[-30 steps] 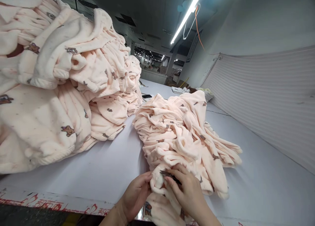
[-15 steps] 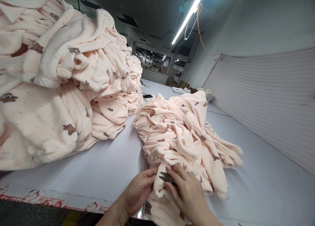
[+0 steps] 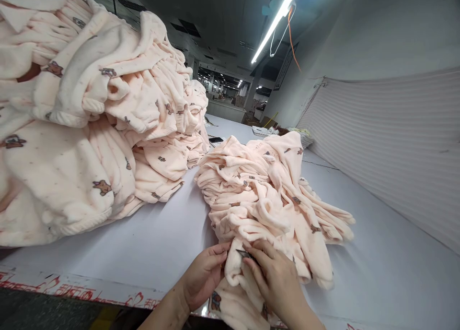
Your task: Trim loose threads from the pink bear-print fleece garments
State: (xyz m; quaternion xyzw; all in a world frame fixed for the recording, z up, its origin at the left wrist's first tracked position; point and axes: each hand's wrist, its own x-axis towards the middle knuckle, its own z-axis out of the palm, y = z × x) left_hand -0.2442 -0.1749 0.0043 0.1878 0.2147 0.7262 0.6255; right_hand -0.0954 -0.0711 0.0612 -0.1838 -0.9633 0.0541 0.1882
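A pale pink fleecy garment (image 3: 233, 266) with small brown bear prints lies bunched at the table's near edge, its lower end hanging toward me. My left hand (image 3: 204, 275) pinches the left side of its rolled edge between thumb and fingers. In my right hand (image 3: 278, 278) is a pair of thread snips (image 3: 245, 254), with only the dark blade tips showing past the fingers. The blades point left across the fabric, and the fingers hide the rest of the tool. Behind both hands the same cloth rises into a heap of folded garments (image 3: 247, 191).
At left a tall pile of similar pink garments (image 3: 89, 100) leans over the white table (image 3: 154, 239). Farther back lie a dark phone (image 3: 216, 140) and some papers (image 3: 260, 131). A striped cloth sheet (image 3: 388, 123) hangs along the right side.
The snips' blades were spread apart and are now closed together, with less of them showing. Both hands stay at nearly the same spot on the garment.
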